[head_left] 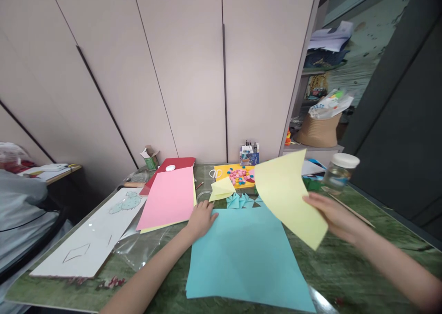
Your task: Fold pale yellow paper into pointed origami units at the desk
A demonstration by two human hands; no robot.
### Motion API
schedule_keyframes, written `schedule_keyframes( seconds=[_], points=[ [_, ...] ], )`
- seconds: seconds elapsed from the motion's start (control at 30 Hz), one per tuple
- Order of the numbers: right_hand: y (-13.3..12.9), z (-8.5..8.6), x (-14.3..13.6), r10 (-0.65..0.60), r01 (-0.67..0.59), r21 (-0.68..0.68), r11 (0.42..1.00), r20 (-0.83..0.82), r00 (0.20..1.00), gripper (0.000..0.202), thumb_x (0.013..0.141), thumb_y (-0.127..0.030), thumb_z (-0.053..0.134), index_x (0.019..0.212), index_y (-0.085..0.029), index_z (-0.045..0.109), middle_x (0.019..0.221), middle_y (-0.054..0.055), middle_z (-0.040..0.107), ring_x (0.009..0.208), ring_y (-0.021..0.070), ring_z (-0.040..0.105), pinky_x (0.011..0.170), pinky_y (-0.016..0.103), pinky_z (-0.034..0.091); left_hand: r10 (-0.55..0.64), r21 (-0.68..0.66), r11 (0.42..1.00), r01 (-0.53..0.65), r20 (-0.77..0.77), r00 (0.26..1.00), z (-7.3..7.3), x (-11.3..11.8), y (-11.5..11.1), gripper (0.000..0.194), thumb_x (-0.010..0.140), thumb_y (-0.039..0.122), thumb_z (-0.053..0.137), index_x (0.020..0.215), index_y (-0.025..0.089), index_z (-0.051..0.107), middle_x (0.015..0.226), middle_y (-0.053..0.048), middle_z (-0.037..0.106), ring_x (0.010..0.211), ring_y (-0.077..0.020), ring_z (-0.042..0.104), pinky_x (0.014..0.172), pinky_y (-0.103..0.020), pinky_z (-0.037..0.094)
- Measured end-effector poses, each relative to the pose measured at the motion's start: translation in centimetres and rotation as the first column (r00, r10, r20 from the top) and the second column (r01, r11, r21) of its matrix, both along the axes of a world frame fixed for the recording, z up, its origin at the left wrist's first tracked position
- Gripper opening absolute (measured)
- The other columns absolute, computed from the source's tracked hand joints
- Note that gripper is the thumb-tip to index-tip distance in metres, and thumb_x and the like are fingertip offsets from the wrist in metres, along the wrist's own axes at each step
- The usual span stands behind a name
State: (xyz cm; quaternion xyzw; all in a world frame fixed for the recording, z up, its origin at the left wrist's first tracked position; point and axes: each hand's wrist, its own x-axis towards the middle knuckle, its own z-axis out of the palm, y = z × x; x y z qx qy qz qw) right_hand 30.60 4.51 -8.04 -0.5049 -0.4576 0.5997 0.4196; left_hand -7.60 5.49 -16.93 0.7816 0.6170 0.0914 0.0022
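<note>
The one view looks out from the person's head, above the green marble-patterned table (397, 215), facing forward and tilted down. Its wide sweep takes in the tall pale pinkish-grey cabinet doors (193, 74) beyond the table, a person in grey clothing (20, 208) at the left edge and a dark grey upright panel (407, 134) at the right. Flat turquoise paper sheets (241, 263) lie close, low in the centre, between the left hand (201, 220) and right hand (328, 215).
</note>
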Motion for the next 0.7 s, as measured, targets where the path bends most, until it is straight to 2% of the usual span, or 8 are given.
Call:
schedule_keyframes(
  seconds=[0.1,0.17,0.23,0.4,0.53,0.63,0.7],
  points=[
    [-2.8,-3.9,-0.2,0.016,-0.020,-0.160,0.987,-0.028,0.999,0.028,0.075,-0.040,0.066,0.098,-0.023,0.068,0.111,0.012,0.070,0.096,0.0301,0.068,0.080,0.040,0.055,0.004,0.016,1.000,-0.004,0.015,1.000,-0.6,0.3,-0.4,0.034,0.092,0.041,0.038,0.109,0.017,0.055,0.112,-0.012,0.054,0.105,-0.0263,0.050,0.089,-0.040,0.038],
    [-3.9,-5.6,-0.7,-0.021,0.013,-0.168,0.986,-0.048,0.999,0.028,0.074,-0.041,0.067,0.096,-0.024,0.069,0.112,0.011,0.069,0.097,0.0302,0.067,0.079,0.039,0.055,-0.003,0.032,0.999,0.002,0.029,1.000,-1.0,0.9,-0.6,0.031,0.091,0.040,0.039,0.106,0.018,0.055,0.114,-0.011,0.053,0.108,-0.0260,0.049,0.091,-0.041,0.036],
    [-4.0,-6.5,-1.4,-0.060,0.050,-0.151,0.987,-0.059,0.996,0.025,0.075,-0.042,0.066,0.093,-0.025,0.069,0.109,0.010,0.071,0.095,0.0301,0.068,0.076,0.038,0.056,-0.016,0.049,0.999,0.014,0.047,0.999,-1.2,1.5,-0.7,0.028,0.091,0.038,0.041,0.104,0.018,0.055,0.114,-0.011,0.053,0.110,-0.0262,0.047,0.093,-0.041,0.035],
    [-3.2,-6.4,-2.4,-0.085,0.080,-0.117,0.990,-0.037,0.996,0.024,0.077,-0.040,0.064,0.094,-0.023,0.068,0.105,0.009,0.072,0.092,0.0292,0.069,0.071,0.037,0.056,-0.035,0.067,0.997,0.026,0.129,0.991,-1.4,2.1,-0.4,0.026,0.090,0.035,0.045,0.104,0.015,0.054,0.115,-0.012,0.052,0.113,-0.0282,0.043,0.096,-0.045,0.032],
    [-3.2,-6.4,-2.4,-0.107,0.100,-0.148,0.984,-0.036,0.994,0.029,0.076,-0.038,0.067,0.097,-0.019,0.067,0.105,0.009,0.072,0.088,0.0243,0.069,0.066,0.028,0.054,-0.053,0.041,0.998,0.044,0.245,0.968,-1.2,1.8,0.1,0.021,0.087,0.031,0.050,0.100,0.016,0.056,0.117,-0.013,0.052,0.117,-0.0293,0.040,0.099,-0.047,0.028],
    [-3.7,-6.8,-2.4,-0.123,0.108,-0.172,0.979,-0.075,0.990,0.027,0.075,-0.037,0.069,0.096,-0.020,0.067,0.103,0.007,0.073,0.083,0.0205,0.069,0.064,0.024,0.052,-0.054,0.005,0.998,0.056,0.380,0.923,-0.9,1.7,0.0,0.019,0.084,0.029,0.054,0.098,0.018,0.058,0.120,-0.011,0.052,0.121,-0.0286,0.038,0.103,-0.048,0.025],
    [-4.0,-7.0,-2.4,-0.103,0.082,-0.193,0.978,-0.100,0.990,0.028,0.075,-0.037,0.069,0.097,-0.020,0.067,0.104,0.007,0.073,0.083,0.0202,0.068,0.065,0.024,0.052,-0.029,-0.020,0.999,0.045,0.494,0.869,-0.5,1.4,-0.7,0.021,0.083,0.030,0.054,0.101,0.020,0.058,0.125,-0.010,0.049,0.125,-0.0277,0.034,0.106,-0.047,0.022]
  ],
)
